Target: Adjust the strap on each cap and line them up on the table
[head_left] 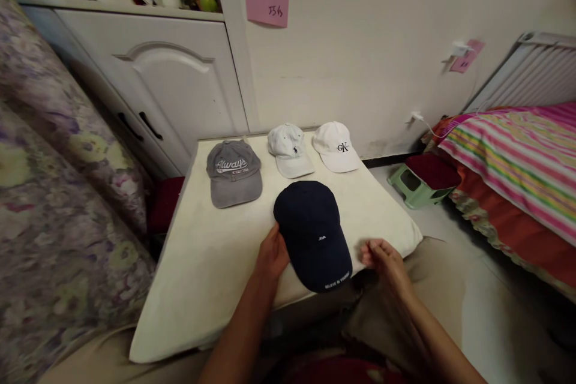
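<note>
A navy baseball cap [310, 222] with small white lettering on its brim is in front of me, brim pointing toward me. My left hand [272, 252] grips its left edge, thumb and fingers partly hidden by the cap. To the right of the brim, apart from it, my right hand [382, 257] is held with fingers curled in; whether anything is inside them I cannot make out. Farther back lie a grey cap [236, 189] marked "Always", a pale cap [292, 162] with a small dark emblem, and a white cap [339, 159] with dark "CK"-like letters.
The caps rest on a cream-covered table [202, 288] against the wall. A white cabinet [157, 84] and a floral curtain [58, 210] stand at left. On the right are a green stool [411, 183] with a red top and a striped bed [531, 156].
</note>
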Action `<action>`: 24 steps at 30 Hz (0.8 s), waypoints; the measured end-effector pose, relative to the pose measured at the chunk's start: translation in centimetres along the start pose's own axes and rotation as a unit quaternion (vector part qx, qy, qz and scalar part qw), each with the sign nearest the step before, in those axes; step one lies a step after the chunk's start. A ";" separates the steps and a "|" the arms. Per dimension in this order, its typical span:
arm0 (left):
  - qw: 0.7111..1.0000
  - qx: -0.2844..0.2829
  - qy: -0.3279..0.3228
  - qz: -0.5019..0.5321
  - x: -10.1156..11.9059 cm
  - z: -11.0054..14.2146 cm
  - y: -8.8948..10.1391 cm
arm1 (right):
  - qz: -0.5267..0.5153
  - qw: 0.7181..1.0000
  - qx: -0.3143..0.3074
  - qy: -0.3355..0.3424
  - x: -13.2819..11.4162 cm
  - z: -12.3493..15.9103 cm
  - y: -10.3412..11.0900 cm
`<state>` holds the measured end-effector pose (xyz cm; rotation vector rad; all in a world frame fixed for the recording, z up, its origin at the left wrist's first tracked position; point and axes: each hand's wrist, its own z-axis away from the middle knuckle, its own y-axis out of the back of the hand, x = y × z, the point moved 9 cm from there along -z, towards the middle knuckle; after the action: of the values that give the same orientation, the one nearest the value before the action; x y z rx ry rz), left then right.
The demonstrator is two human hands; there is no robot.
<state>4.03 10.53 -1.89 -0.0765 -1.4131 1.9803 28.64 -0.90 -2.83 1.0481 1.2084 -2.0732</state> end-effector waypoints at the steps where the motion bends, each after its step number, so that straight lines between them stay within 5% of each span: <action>1: 1.000 0.000 -0.002 0.001 0.0 -0.1 0.0 | 0.031 0.999 -0.002 -0.019 1.0 1.4 0.4; 5: 1.000 -0.001 -0.010 0.008 0.0 -0.3 -0.1 | 0.047 0.982 -0.059 -0.173 6.7 6.0 -0.8; 9: 1.000 -0.004 -0.004 0.001 -0.1 -0.2 -0.2 | -0.138 0.971 -0.036 -0.194 8.9 6.9 -3.4; 16: 1.000 -0.002 -0.002 -0.008 0.1 0.0 -0.3 | -0.246 0.953 -0.040 -0.173 8.6 6.0 -5.9; 24: 0.997 -0.067 0.011 -0.029 0.0 -0.3 -1.4 | -0.260 0.957 -0.045 -0.118 5.7 4.8 -4.2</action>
<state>4.87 11.02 -0.86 -0.1162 -1.5154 1.8303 20.52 -3.46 -4.02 0.4467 1.5537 -2.4115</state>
